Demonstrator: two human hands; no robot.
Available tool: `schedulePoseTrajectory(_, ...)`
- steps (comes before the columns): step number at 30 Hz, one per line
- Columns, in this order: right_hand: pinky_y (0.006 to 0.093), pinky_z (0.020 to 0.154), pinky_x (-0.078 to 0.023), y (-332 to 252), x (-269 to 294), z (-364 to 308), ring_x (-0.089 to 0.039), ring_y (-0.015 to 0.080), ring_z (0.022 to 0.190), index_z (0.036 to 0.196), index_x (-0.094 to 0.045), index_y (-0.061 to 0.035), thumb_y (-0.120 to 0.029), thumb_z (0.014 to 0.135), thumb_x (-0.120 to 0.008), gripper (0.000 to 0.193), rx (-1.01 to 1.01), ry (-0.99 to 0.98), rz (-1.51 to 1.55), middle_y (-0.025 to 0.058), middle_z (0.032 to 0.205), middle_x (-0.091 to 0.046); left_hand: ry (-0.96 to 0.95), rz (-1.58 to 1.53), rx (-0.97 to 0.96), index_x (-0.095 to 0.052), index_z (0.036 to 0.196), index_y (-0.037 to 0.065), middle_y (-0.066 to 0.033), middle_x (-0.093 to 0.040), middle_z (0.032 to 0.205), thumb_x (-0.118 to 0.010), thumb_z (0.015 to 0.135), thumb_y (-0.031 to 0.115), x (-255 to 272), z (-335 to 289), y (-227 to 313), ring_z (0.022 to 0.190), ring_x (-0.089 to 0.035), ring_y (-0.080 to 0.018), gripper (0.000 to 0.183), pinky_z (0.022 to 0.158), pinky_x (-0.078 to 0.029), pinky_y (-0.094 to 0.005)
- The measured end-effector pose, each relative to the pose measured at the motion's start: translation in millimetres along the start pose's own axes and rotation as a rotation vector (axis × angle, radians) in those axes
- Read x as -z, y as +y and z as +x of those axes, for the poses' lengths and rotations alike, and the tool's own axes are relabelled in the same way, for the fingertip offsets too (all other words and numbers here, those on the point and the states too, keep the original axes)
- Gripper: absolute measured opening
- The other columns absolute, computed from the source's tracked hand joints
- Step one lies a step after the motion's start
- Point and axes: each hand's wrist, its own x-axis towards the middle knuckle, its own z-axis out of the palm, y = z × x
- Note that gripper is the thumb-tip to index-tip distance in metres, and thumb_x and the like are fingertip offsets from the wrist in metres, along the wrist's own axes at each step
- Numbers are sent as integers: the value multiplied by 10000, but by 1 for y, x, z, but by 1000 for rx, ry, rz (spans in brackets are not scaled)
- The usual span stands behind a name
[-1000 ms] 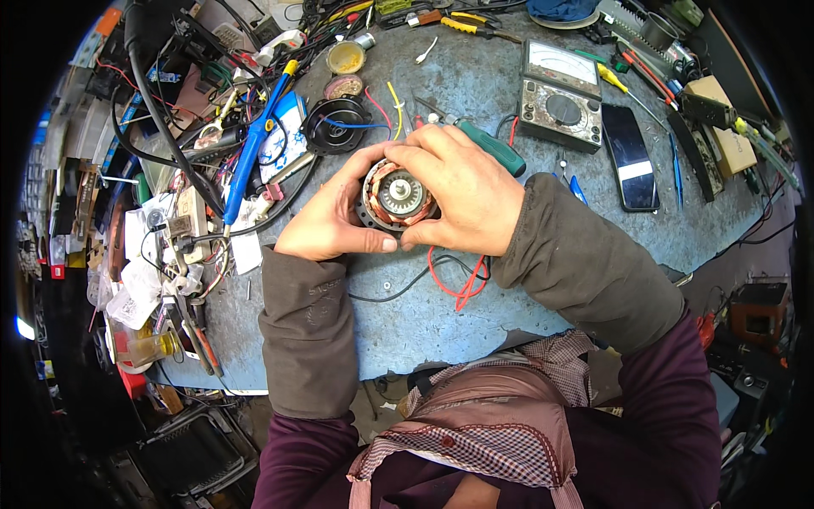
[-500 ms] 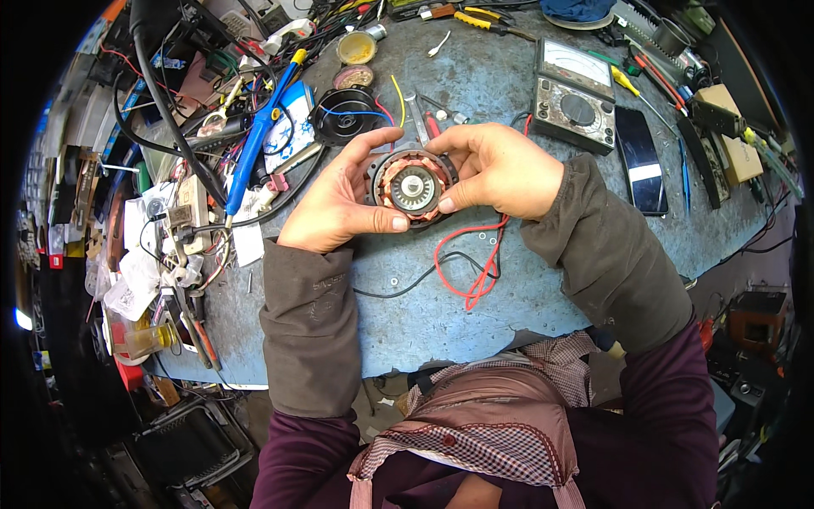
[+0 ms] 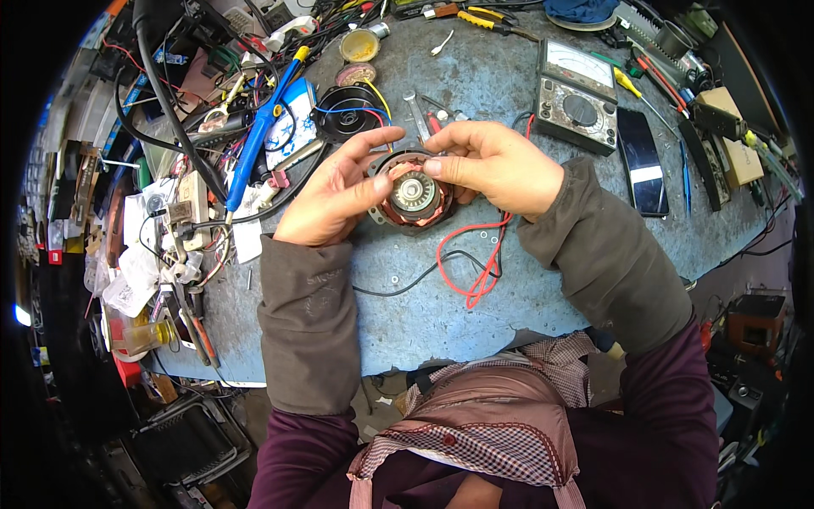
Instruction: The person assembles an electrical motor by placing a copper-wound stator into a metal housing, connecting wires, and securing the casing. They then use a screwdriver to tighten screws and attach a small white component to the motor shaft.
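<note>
Motor (image 3: 412,190) underside hidden. Left hand (image 3: 329,202) and right hand (image 3: 500,172): some fingers partly behind it. Black lead (image 3: 405,288) runs out of sight under left sleeve (image 3: 309,331). Multimeter (image 3: 578,103) scale too small to read. Blue cloth (image 3: 582,9), 2 pink straps (image 3: 361,495) cut off by picture edges.

Left hand (image 3: 326,202), right hand (image 3: 506,171), both around motor (image 3: 412,193)

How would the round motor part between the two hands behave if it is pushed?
The motor part is probably heavy for its size, given its metal core and copper winding. With its open face up, it should slide rather than roll. The exposed winding may be easy to scratch.
</note>
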Motion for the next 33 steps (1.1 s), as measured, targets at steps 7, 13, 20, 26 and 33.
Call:
schedulePoseTrajectory(7, 266, 623, -489, 3, -11, -1, -608, 78, 743, 1190, -676, -3, -212, 1083, -695, 236, 35, 102, -36, 16, 907, -698, 167, 16, 9, -547, 1497, -5, -103, -698, 1309, -641, 1110, 169, -7, 3, -7, 1170, -690, -163, 435, 1013, -571, -328)
schedulePoseTrajectory(13, 278, 607, -485, 3, -11, 1, -599, 81, 721, 1154, -684, 8, -185, 1021, -766, 248, 21, 91, 42, 14, 861, -675, 142, -3, 54, -526, 1513, -9, -117, -676, 1359, -675, 1085, 154, -4, 3, -5, 1217, -678, -178, 481, 1058, -549, -340)
schedulePoseTrajectory(20, 284, 716, -512, 25, 4, 11, -630, 100, 848, 1229, -674, 57, -123, 870, -889, 456, 185, -6, -91, 39, 910, -687, 8, 122, 30, -445, 1571, -32, -148, -631, 1458, -895, 824, 3, 12, -4, 1, 1330, -637, -253, 872, 1146, -522, -387)
schedulePoseTrajectory(26, 307, 838, -549, 13, -5, 4, -662, 139, 953, 1277, -619, 73, 4, 846, -870, 503, 95, -21, 29, 93, 1055, -722, 18, 48, 76, -469, 1557, -28, -150, -649, 1447, -876, 790, -82, 12, -3, 5, 1308, -663, -251, 870, 1138, -545, -395)
schedulePoseTrajectory(33, 292, 791, -550, 17, 1, 6, -673, 136, 932, 1299, -618, 83, -32, 850, -892, 539, 98, -23, 15, 94, 1035, -729, 1, 91, 79, -468, 1564, 15, -103, -614, 1481, -935, 713, -78, 12, -3, 7, 1356, -615, -218, 976, 1142, -532, -381)
